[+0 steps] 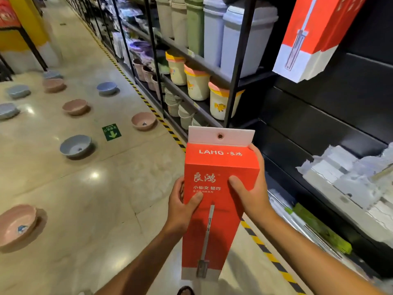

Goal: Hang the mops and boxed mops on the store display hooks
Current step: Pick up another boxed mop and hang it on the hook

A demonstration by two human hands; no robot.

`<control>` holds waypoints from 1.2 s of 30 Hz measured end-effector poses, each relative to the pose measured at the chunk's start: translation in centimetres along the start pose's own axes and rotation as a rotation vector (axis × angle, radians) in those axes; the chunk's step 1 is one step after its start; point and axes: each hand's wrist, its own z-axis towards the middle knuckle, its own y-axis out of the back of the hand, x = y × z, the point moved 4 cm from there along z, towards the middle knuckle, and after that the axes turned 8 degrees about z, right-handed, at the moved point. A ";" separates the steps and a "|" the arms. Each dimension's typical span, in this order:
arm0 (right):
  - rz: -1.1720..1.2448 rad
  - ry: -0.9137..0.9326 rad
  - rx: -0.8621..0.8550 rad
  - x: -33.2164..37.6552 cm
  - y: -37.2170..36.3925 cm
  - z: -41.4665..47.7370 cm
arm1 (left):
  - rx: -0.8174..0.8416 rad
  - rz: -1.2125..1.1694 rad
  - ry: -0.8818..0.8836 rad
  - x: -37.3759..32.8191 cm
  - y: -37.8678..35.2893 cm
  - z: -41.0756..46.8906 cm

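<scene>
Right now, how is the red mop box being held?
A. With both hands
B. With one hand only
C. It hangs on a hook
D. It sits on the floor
A: the left hand and the right hand both grip the red mop box, held up in the air.

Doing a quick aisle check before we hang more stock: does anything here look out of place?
Yes. Plastic basins sit scattered across the aisle floor rather than on shelves, a trip hazard. The red mop box held in both hands looks intact.
</scene>
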 end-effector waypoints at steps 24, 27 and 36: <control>-0.144 0.159 -0.282 -2.3 11.3 33.8 | 0.352 -0.025 -0.111 -11.1 -18.4 36.5; -0.190 0.198 -0.280 -0.6 12.0 38.1 | 0.388 -0.055 -0.145 -14.3 -19.7 40.5; -0.382 0.339 -0.407 8.6 12.3 47.4 | 0.641 -0.117 -0.348 -26.5 -23.3 50.5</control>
